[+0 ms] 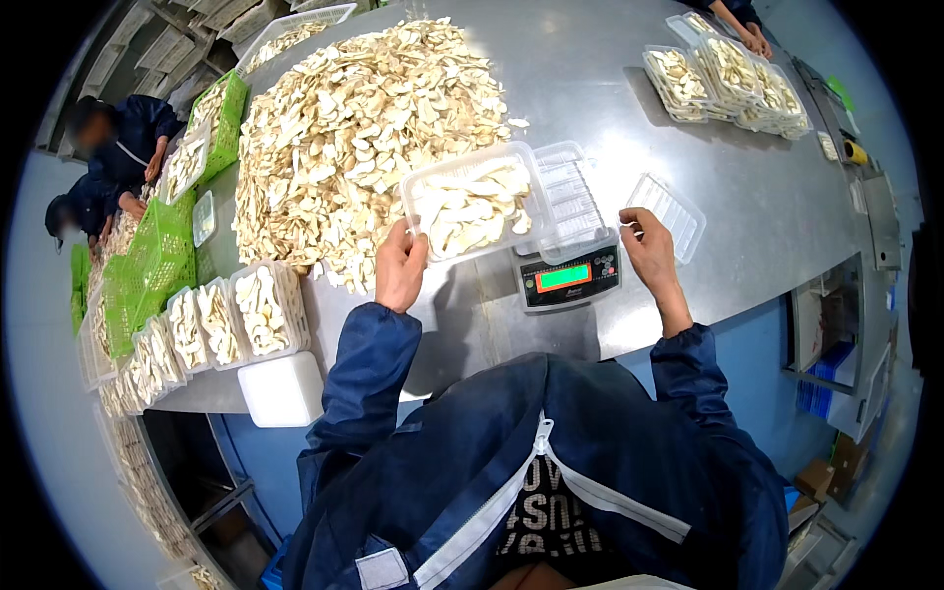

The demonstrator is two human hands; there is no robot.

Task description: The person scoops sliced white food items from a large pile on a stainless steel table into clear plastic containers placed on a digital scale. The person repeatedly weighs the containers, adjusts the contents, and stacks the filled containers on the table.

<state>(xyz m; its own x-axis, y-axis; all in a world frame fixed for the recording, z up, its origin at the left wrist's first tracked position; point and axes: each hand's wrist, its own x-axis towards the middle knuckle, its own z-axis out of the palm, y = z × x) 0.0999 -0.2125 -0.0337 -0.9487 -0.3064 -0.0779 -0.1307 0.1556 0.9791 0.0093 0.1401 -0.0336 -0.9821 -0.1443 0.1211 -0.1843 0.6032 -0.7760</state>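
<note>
My left hand (402,267) grips the lower left corner of a clear plastic tray (542,193) filled with pale dried slices (476,210), which look like mushroom. This tray is held left of a digital scale (566,279) with a lit green display and overlaps an empty clear tray (571,173) on the scale. To the scale's right is my right hand (649,247), fingers curled and holding nothing, near another empty clear tray (667,210) on the steel table. Behind the held tray lies a large heap of the same slices (369,125).
Filled trays (265,310) stand in a row at left, beside a white container (280,389) and green baskets (151,262). More filled trays (730,81) are stacked at the far right of the steel table (575,74), near a person's hands (756,38). Other people (140,133) work at left.
</note>
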